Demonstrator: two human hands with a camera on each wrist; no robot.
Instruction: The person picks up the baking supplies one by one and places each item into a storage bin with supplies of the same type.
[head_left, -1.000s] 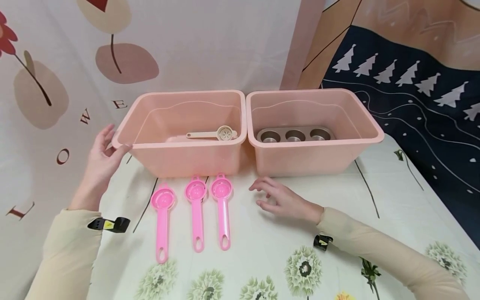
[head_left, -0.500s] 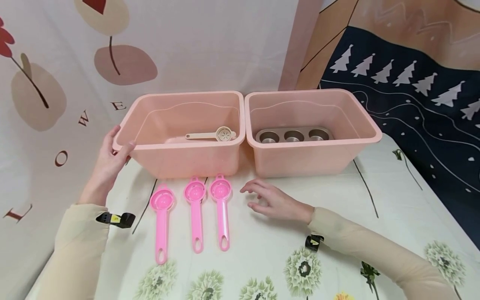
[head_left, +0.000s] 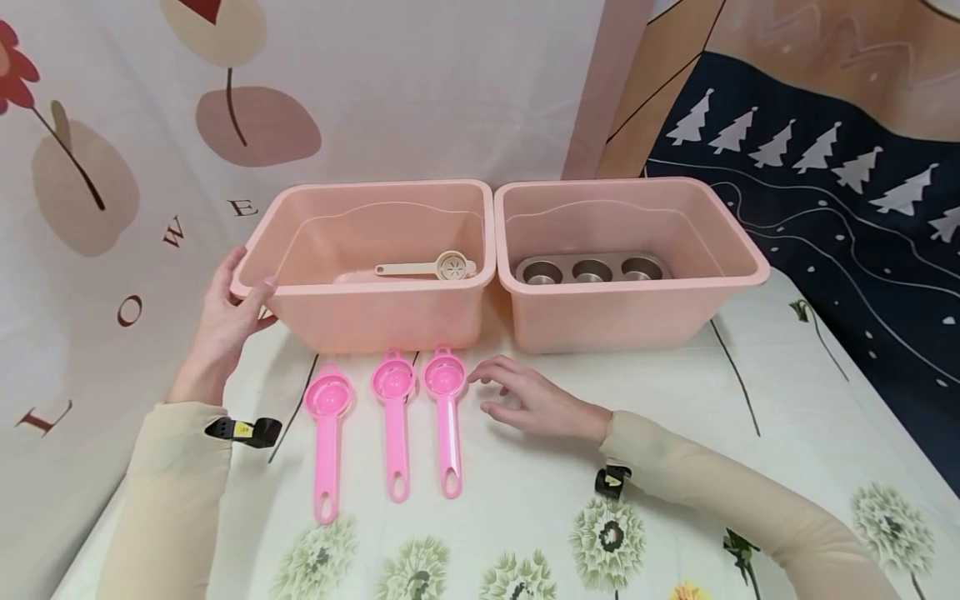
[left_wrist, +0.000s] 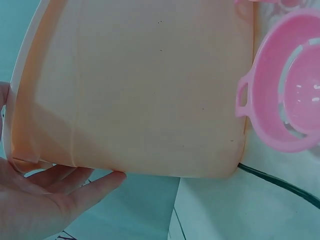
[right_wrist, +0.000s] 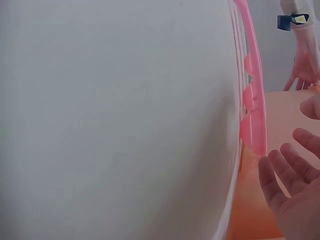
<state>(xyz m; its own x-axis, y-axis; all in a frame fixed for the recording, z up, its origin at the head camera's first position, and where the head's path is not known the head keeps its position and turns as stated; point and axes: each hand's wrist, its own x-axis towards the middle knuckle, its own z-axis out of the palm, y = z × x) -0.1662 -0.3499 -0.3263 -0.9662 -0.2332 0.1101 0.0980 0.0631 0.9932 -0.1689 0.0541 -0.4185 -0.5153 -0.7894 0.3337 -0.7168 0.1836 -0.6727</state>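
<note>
In the head view my left hand (head_left: 225,321) grips the near left corner of the left pink bin (head_left: 375,321), with its thumb at the rim. The left wrist view shows its fingers against the outside of the bin wall (left_wrist: 155,100). My right hand (head_left: 532,396) hovers over the tablecloth, fingers loosely bent and holding nothing, with fingertips right beside the rightmost pink egg separator (head_left: 447,425). Two more pink egg separators, a middle one (head_left: 395,425) and a left one (head_left: 327,433), lie with their handles toward me. Inside the left bin is a cream egg separator (head_left: 427,267).
Close to the left bin's right side stands a second pink bin (head_left: 607,321), holding a muffin tin (head_left: 592,271). A floral cloth (head_left: 660,383) covers the table. Printed curtains hang behind, one pale (head_left: 435,92) and one dark with trees (head_left: 802,208).
My right hand has moved left, up to the rightmost egg separator. My left hand has shifted slightly right at the bin corner, its thumb farther along the rim. The separators have stayed put.
</note>
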